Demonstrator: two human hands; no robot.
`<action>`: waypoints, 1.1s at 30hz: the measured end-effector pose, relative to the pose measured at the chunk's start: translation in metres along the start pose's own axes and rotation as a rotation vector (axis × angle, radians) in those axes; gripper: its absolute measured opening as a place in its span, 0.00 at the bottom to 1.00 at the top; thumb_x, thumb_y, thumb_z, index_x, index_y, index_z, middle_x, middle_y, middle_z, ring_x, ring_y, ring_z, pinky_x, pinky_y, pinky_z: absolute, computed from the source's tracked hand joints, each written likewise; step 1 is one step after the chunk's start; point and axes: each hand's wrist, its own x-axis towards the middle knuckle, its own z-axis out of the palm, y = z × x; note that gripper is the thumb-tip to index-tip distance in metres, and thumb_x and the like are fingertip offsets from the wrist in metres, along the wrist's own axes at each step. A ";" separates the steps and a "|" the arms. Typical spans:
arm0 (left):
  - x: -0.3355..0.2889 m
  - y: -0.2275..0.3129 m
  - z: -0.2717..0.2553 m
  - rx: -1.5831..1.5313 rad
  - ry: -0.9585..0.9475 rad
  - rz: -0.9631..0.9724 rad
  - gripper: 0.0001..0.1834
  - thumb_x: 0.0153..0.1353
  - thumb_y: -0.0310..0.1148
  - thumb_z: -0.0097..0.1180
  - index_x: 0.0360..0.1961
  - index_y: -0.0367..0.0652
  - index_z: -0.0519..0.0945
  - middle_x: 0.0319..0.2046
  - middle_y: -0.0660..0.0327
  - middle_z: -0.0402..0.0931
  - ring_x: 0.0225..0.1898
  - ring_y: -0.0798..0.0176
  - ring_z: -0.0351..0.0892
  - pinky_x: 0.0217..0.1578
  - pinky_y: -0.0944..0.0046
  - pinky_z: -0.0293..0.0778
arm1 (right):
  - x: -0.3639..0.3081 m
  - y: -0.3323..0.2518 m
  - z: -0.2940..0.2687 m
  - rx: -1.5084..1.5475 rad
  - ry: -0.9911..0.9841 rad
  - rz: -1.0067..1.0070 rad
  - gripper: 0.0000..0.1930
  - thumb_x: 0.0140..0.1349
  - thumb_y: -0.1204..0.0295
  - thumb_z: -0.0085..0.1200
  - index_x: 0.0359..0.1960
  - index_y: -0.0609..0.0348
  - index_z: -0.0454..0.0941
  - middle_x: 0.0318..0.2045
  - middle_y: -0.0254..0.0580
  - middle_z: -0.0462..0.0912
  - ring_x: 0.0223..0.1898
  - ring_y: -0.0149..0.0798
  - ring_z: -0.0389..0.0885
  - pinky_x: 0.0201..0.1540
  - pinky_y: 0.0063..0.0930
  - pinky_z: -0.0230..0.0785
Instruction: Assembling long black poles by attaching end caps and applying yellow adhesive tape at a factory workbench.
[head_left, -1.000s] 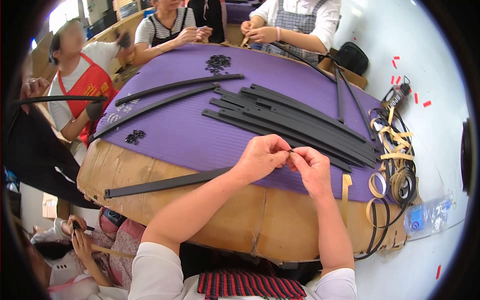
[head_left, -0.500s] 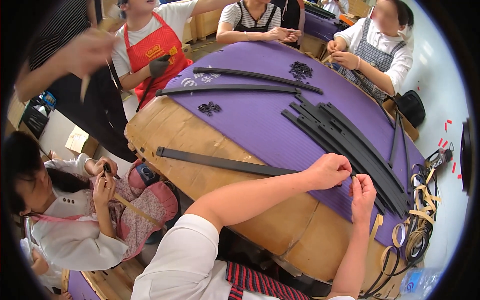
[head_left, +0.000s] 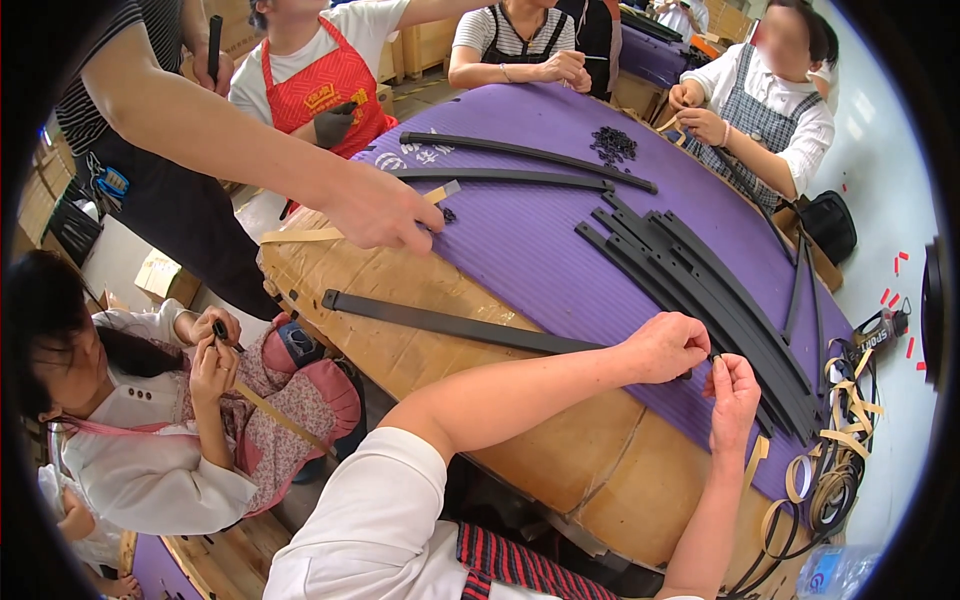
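My left hand [head_left: 668,347] reaches across the near part of the table with thumb and fingers pinched together. Close by on its right, my right hand [head_left: 733,393] is raised, its fingertips also pinched. A small dark bit shows between the two hands, too small to name. Under my left forearm lies a long flat black strip [head_left: 440,318], its left end on the brown tabletop. Just beyond my hands is a stack of similar black strips [head_left: 690,290]. A short tan tape [head_left: 757,460] shows beside my right wrist.
A co-worker's hand [head_left: 390,210] with a tan tape reaches over small black pieces [head_left: 448,215]. More black pieces [head_left: 612,147] lie on the purple mat [head_left: 520,240]. Tangled tan and black tapes [head_left: 830,470], a dark bottle [head_left: 880,330] and a clear bottle [head_left: 835,572] are right. Several people surround the table.
At the left, a co-worker's arm has swung down over the table to the small black pieces, bringing a tan tape. My hands stay pinched close together, nearly unmoved.
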 end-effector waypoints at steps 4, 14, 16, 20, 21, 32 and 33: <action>0.002 0.000 0.006 0.088 0.085 0.215 0.08 0.48 0.29 0.53 0.29 0.37 0.77 0.21 0.54 0.76 0.24 0.58 0.76 0.27 0.63 0.71 | -0.002 -0.007 -0.001 0.054 -0.020 -0.017 0.06 0.60 0.72 0.47 0.28 0.61 0.71 0.19 0.29 0.70 0.20 0.21 0.65 0.24 0.15 0.59; -0.004 0.004 0.005 0.187 -0.023 0.463 0.08 0.50 0.27 0.53 0.33 0.43 0.78 0.29 0.57 0.75 0.33 0.54 0.74 0.32 0.60 0.71 | -0.004 -0.011 -0.012 0.460 -0.169 0.250 0.05 0.57 0.72 0.49 0.27 0.60 0.73 0.18 0.32 0.73 0.18 0.25 0.69 0.21 0.18 0.62; -0.002 0.002 0.003 0.252 -0.008 0.524 0.08 0.50 0.30 0.55 0.33 0.43 0.78 0.28 0.59 0.75 0.31 0.54 0.75 0.31 0.60 0.71 | -0.004 -0.011 -0.010 0.476 -0.173 0.251 0.05 0.57 0.72 0.49 0.27 0.60 0.73 0.18 0.32 0.73 0.18 0.25 0.69 0.21 0.19 0.63; 0.000 0.002 0.001 0.341 0.045 0.650 0.08 0.48 0.27 0.57 0.32 0.42 0.78 0.26 0.59 0.76 0.27 0.56 0.76 0.27 0.62 0.73 | -0.006 -0.013 -0.010 0.513 -0.180 0.243 0.05 0.57 0.71 0.49 0.27 0.59 0.73 0.18 0.33 0.73 0.19 0.26 0.70 0.22 0.19 0.64; -0.001 0.005 0.001 0.340 0.060 0.674 0.07 0.48 0.28 0.57 0.31 0.41 0.78 0.26 0.59 0.76 0.27 0.56 0.76 0.27 0.63 0.73 | -0.007 -0.015 -0.010 0.527 -0.178 0.238 0.06 0.57 0.71 0.49 0.27 0.59 0.73 0.18 0.33 0.73 0.19 0.26 0.70 0.22 0.19 0.64; -0.004 -0.001 0.019 -0.021 0.121 0.366 0.04 0.51 0.27 0.56 0.29 0.39 0.77 0.22 0.61 0.73 0.24 0.65 0.73 0.25 0.68 0.70 | -0.015 -0.018 -0.006 0.495 -0.055 0.156 0.07 0.57 0.71 0.51 0.31 0.63 0.73 0.24 0.37 0.76 0.23 0.27 0.72 0.25 0.19 0.67; -0.004 -0.002 0.022 -0.241 0.081 0.173 0.04 0.53 0.28 0.55 0.30 0.39 0.77 0.21 0.63 0.72 0.24 0.70 0.72 0.25 0.70 0.69 | -0.012 -0.022 -0.002 0.451 -0.031 0.128 0.07 0.56 0.73 0.52 0.33 0.65 0.73 0.24 0.38 0.76 0.24 0.27 0.72 0.25 0.19 0.66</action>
